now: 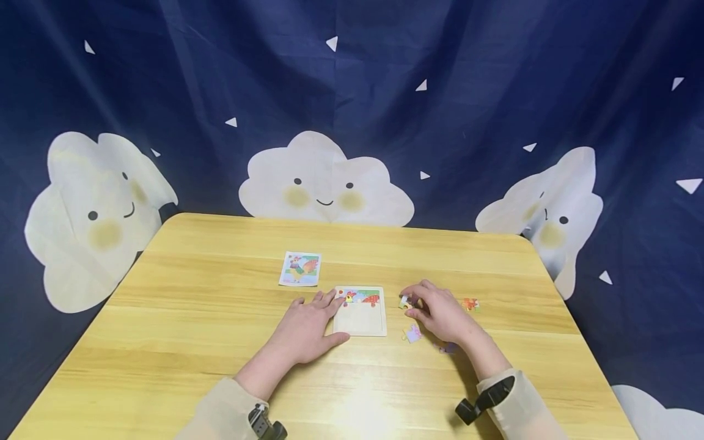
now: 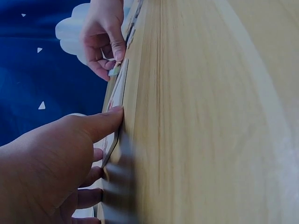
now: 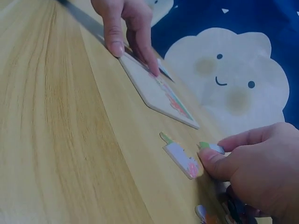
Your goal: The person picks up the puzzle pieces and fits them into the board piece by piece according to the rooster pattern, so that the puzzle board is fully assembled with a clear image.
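We saw the small puzzle piece (image 1: 406, 302) pinched between the thumb and index finger of the right hand (image 1: 440, 311), just off the right side of the shallow tray (image 1: 360, 321), so the tray's bare lower part lay to its left and slightly nearer the person. We judged that any move would turn on that short leftward gap, and that the right hand was the better placed to cross it. The left hand (image 1: 304, 330) lay released, fingers spread, touching the tray's left side on the tabletop (image 1: 192, 305). We could not fairly tell the pinched piece's long axis, since the fingers covered much of it
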Action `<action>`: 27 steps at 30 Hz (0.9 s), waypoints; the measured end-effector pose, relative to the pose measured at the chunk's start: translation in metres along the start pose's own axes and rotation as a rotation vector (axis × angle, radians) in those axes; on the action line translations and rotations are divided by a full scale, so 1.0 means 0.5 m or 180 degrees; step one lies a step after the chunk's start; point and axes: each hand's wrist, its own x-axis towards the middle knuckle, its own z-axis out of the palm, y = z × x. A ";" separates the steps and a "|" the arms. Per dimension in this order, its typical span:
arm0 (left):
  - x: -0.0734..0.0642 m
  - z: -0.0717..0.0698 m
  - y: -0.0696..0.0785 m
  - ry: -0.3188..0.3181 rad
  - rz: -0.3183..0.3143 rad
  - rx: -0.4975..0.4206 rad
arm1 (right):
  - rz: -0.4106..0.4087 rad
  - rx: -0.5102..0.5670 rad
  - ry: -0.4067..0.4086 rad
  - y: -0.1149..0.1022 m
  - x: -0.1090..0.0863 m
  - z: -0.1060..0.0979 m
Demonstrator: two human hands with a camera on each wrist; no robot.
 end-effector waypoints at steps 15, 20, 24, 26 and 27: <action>0.000 0.002 -0.004 0.0026 0.0031 0.0034 | -0.0018 -0.0157 -0.0192 -0.003 0.000 0.004; 0.001 0.002 -0.003 0.0010 0.0017 0.0026 | 0.0047 -0.0133 -0.0243 -0.005 0.002 0.002; 0.002 0.002 -0.003 0.0011 0.0013 0.0024 | 0.0083 -0.0144 -0.0242 -0.008 0.002 0.003; 0.002 0.002 -0.003 0.0012 0.0009 0.0018 | 0.0099 -0.0159 -0.0230 -0.010 0.002 0.003; 0.002 0.002 -0.003 0.0012 0.0007 0.0017 | 0.0103 -0.0172 -0.0224 -0.011 0.002 0.004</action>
